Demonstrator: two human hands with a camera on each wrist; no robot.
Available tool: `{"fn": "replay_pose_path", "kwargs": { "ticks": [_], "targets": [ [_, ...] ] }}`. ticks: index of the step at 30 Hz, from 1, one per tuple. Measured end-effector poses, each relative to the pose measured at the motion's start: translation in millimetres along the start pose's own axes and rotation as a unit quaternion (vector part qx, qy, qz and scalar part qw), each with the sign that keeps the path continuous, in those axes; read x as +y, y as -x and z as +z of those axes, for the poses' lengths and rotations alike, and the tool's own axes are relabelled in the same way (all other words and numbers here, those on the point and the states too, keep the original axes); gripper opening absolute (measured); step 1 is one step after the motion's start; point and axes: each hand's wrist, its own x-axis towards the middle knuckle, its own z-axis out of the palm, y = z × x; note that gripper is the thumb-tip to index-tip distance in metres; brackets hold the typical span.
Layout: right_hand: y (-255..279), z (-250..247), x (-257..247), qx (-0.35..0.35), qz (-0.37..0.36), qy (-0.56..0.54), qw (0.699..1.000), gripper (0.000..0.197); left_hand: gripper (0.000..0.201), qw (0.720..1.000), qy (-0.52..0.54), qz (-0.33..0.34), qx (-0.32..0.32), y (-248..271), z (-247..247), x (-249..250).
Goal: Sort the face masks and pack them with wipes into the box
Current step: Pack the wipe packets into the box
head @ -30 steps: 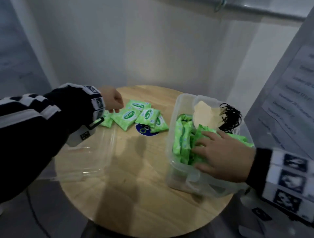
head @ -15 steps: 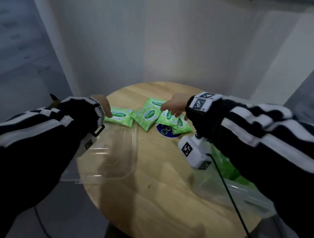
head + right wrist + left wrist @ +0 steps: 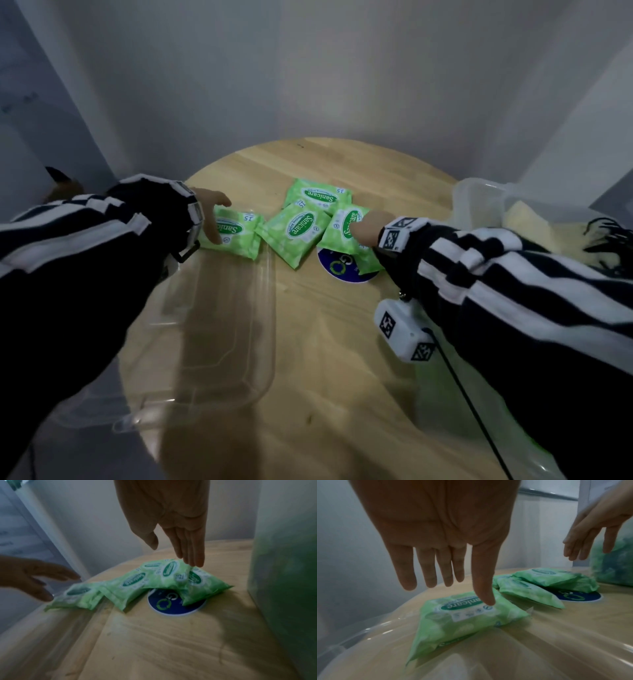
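Note:
Several green wipe packs lie at the far middle of the round wooden table [image 3: 325, 377]. My left hand [image 3: 214, 219] hovers over the leftmost pack [image 3: 236, 233]. In the left wrist view its fingers are straight and the thumb tip [image 3: 485, 599] touches that pack [image 3: 467, 618]. My right hand [image 3: 368, 228] is over the rightmost pack [image 3: 342, 229], and its straight fingers [image 3: 190, 555] touch the pack's top [image 3: 200, 586]. The clear box [image 3: 479, 202] stands at the right with a yellow mask [image 3: 527, 222] and a black mask [image 3: 606, 240] inside.
A clear plastic lid [image 3: 222, 342] lies on the table's left side, and the leftmost pack rests partly on its far edge. A blue round sticker [image 3: 342, 270] sits under the right packs. Grey walls close in behind the table.
My right hand has left the box and moved left to the packs on the table. My left hand has stretched out over the leftmost pack. The view has swung left.

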Motion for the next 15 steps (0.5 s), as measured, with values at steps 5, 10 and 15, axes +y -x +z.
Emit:
{"fn": "replay_pose_path", "kwargs": {
  "ticks": [5, 10, 15],
  "targets": [
    [-15.9, 27.3, 5.0, 0.016, 0.066, -0.016, 0.998, 0.05, 0.092, 0.999, -0.052, -0.011, 0.001, -11.2, 8.3, 9.5],
    [-32.6, 38.7, 5.6, 0.084, 0.149, -0.041, 0.984, 0.085, 0.077, 0.998, -0.003, -0.021, 0.052, -13.1, 13.1, -4.1],
    [-34.1, 53.6, -0.9, 0.123, 0.159, -0.089, 0.976, 0.093, 0.088, 0.996, 0.054, -0.029, 0.068, -8.4, 27.1, -4.9]
  ]
}}
